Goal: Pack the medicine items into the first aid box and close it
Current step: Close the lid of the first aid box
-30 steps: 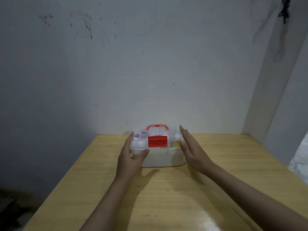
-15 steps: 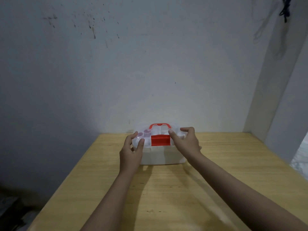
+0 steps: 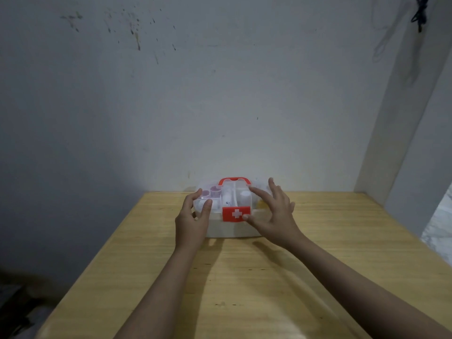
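Note:
A translucent first aid box [image 3: 230, 228] stands at the far end of the wooden table [image 3: 244, 285], close to the wall. Its clear lid is down, with a red handle [image 3: 233, 179] on top and a red latch [image 3: 236, 213] with a white cross folded down over the front. Through the lid show purple-capped pots [image 3: 215, 190] and a white bottle [image 3: 244, 196]. My left hand [image 3: 190, 221] pinches the lid's front left corner between thumb and fingers. My right hand [image 3: 274, 216] rests on the right side with fingers spread, its thumb tip at the latch's right edge.
A grey-white wall [image 3: 220, 106] rises right behind the box. A white pillar [image 3: 403, 143] stands at the table's far right corner. The table's left edge drops to a dark floor [image 3: 24, 302].
The red latch has swung down over the box front and now shows its white cross. My right hand has gone from pinching the lid to fingers spread. My left hand stays at the corner.

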A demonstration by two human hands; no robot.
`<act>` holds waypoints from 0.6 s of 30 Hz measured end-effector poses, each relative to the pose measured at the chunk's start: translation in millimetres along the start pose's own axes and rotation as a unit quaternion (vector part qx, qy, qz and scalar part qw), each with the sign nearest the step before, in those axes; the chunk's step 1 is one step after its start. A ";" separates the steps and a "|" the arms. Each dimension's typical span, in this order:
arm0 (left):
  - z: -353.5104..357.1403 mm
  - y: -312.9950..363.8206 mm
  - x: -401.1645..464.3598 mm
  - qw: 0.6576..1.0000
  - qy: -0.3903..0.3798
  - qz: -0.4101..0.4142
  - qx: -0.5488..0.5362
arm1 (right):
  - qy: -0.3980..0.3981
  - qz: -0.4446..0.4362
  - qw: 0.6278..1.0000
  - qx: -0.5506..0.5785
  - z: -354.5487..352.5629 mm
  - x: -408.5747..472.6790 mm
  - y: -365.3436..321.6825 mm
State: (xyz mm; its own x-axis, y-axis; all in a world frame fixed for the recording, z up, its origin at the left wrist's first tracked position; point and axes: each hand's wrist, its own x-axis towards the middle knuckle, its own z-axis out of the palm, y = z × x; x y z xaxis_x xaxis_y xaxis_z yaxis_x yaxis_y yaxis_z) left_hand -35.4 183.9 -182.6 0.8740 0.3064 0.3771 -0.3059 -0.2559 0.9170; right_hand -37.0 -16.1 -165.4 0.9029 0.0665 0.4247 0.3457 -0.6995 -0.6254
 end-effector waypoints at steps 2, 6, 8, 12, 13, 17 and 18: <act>-0.4 -1.0 0.0 1.000 0.000 0.000 0.000 | 0.016 -0.028 0.999 -0.024 4.6 0.9 3.0; -0.6 0.0 -1.2 1.000 -0.003 -0.002 0.001 | 0.055 -0.038 0.998 -0.018 13.9 3.8 12.4; -0.2 0.7 -1.1 1.000 -0.003 -0.003 0.004 | 0.064 -0.041 0.997 -0.008 17.1 3.7 14.8; -0.2 -1.3 -0.2 1.000 0.002 0.004 0.006 | 0.079 -0.051 0.996 0.009 22.0 3.2 16.4; 0.3 -1.5 0.0 1.000 0.004 0.006 0.007 | 0.084 -0.052 0.995 0.011 22.9 3.2 16.5; 3.3 -2.9 2.8 1.000 0.004 0.004 0.006 | 0.097 -0.062 0.993 0.004 27.7 4.6 21.1; 4.2 -3.3 5.9 1.000 0.002 0.004 0.006 | 0.099 -0.062 0.993 0.003 29.0 6.6 23.1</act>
State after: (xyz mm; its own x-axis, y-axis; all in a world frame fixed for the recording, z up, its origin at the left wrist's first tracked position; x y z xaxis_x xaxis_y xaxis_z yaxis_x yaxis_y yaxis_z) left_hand -27.7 182.7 -184.0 0.8698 0.3084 0.3851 -0.3088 -0.2685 0.9125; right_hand -15.6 -11.2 -196.0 0.7852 0.0101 0.6191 0.4536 -0.6900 -0.5641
